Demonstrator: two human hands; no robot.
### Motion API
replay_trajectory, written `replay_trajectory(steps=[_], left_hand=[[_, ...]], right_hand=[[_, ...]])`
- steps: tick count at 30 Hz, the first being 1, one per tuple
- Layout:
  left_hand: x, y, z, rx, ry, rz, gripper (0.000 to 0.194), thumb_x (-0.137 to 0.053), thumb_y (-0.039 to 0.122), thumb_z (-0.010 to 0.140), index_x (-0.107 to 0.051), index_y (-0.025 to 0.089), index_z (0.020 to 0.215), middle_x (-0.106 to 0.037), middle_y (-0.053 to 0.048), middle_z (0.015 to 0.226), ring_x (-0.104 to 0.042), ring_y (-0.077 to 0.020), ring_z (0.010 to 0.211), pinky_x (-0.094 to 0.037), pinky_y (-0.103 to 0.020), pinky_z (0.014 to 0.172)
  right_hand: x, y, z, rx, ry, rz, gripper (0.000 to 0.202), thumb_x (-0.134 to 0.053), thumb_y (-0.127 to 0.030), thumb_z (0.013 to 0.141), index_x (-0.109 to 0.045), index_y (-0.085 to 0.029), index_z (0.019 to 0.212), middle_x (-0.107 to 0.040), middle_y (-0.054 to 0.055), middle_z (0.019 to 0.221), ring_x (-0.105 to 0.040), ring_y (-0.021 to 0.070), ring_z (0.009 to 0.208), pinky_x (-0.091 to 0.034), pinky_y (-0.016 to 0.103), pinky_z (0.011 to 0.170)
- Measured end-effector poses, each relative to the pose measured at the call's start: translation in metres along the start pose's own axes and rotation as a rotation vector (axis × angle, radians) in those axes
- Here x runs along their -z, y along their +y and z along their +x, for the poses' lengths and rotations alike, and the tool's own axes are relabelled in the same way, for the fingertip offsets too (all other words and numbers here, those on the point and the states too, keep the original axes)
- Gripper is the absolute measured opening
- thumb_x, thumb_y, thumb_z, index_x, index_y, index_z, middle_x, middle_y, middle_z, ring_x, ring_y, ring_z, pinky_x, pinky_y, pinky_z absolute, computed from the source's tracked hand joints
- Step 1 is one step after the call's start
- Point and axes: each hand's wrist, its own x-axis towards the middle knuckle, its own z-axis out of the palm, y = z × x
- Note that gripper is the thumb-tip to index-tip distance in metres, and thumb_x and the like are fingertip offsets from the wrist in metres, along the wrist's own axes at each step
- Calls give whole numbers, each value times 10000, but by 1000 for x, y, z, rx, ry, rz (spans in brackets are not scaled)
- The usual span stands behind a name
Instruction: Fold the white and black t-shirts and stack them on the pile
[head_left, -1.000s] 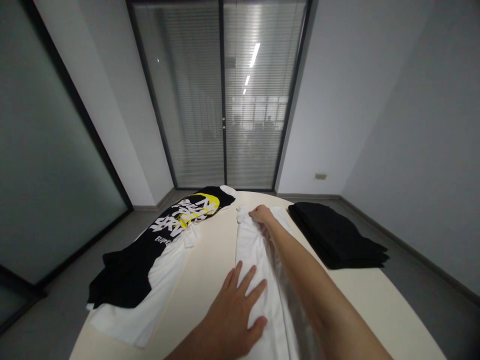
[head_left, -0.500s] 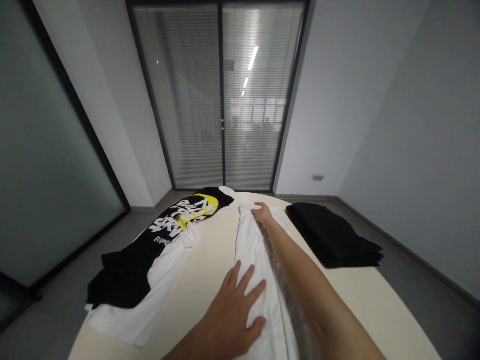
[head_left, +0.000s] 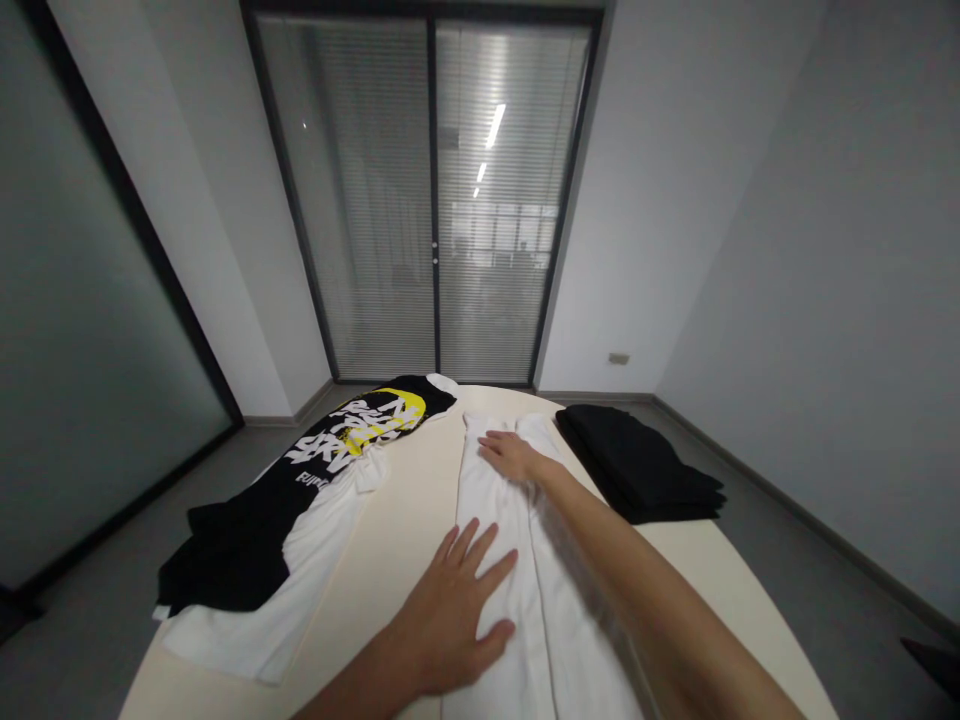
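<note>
1. White cloth [head_left: 510,510]: matt, soft-looking, lightly creased along its length.
2. Black stack [head_left: 637,460]: folded cloth, dense, dull matt.
3. Black shirt [head_left: 247,540]: soft matt fabric; lettered print [head_left: 375,425] looks smooth.
4. Table [head_left: 405,530]: pale, smooth top, satin at most.
5. Door panes [head_left: 495,320]: glossy glass, finely ribbed by blinds.
6. Left panel [head_left: 75,330]: cloudy glass, frosted look.
7. Wall [head_left: 675,200]: smooth, matt, paint-like.

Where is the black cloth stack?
In the head view, the black cloth stack lies on the cream round-edged table, just right of the long white cloth.
</note>
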Motion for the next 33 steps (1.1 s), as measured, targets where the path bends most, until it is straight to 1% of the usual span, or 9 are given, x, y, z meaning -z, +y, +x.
replay_trajectory(steps=[3,7,12,17,22,25,28,31,33], left_hand=[[0,1,0,5,-4,-1,742,-594,429,920,-282,330,1586,-136,-79,1680,-50,-346,1546,-130,-602,1234],[-1,2,-2,-2,6,7,730,-593,416,924,-291,330,1583,-152,-77,1679,-44,-350,1545,-123,-607,1233],[-4,1,-3,-15,22,11,716,-595,417,926,-309,329,1576,-167,-81,1678,-63,-358,1544,-141,-614,1227],[-5,0,-4,-29,34,24,696,-585,422,932,-328,313,1570,-174,-95,1676,-78,-361,1543,-143,-608,1226],[-4,-1,-5,-37,39,17,689,-585,437,932,-341,316,1564,-180,-96,1674,-76,-368,1541,-148,-606,1224],[-6,-3,-5,-50,49,16,687,-582,444,935,-336,327,1565,-178,-93,1675,-81,-370,1541,-146,-609,1222],[-10,-6,-5,-65,71,17,685,-574,464,942,-327,333,1568,-180,-89,1675,-86,-365,1542,-145,-604,1224],[-13,-11,-4,-71,81,27,683,-570,480,943,-330,334,1566,-185,-87,1675,-94,-364,1542,-148,-600,1223],[-12,-14,-1,-64,78,40,670,-564,485,946,-341,339,1560,-192,-81,1674,-104,-360,1542,-149,-599,1223]], right_hand=[[1,-6,-22,-22,77,-75,483,-430,-424,1009,-549,-208,1425,-504,113,1504,-456,260,1361,-327,362,1122],[12,-14,-43,-301,275,-183,389,-463,-331,966,-634,-160,1270,-637,170,1283,-559,284,1199,-412,362,1001],[16,-12,-57,-475,157,-165,259,-589,-315,860,-712,-164,1031,-708,160,1076,-661,277,978,-461,331,794],[18,-9,-59,-491,210,-136,256,-500,-314,939,-708,-177,999,-731,136,1022,-674,236,931,-435,293,743],[20,-7,-62,-335,198,-3,269,-459,-334,997,-677,-208,1089,-747,53,1016,-667,166,904,-423,231,741],[18,-9,-72,-290,202,-4,269,-472,-284,990,-664,-215,1165,-733,61,1122,-651,178,1031,-427,234,828],[13,-13,-88,-337,232,-57,337,-413,-260,1003,-643,-194,1239,-689,117,1242,-615,223,1151,-427,286,918],[6,-15,-102,-308,135,-89,389,-388,-321,1017,-665,-181,1251,-669,139,1294,-594,251,1213,-421,323,991],[0,-14,-108,-223,54,-102,467,-363,-375,1028,-604,-161,1366,-588,146,1424,-509,264,1339,-371,348,1086]])
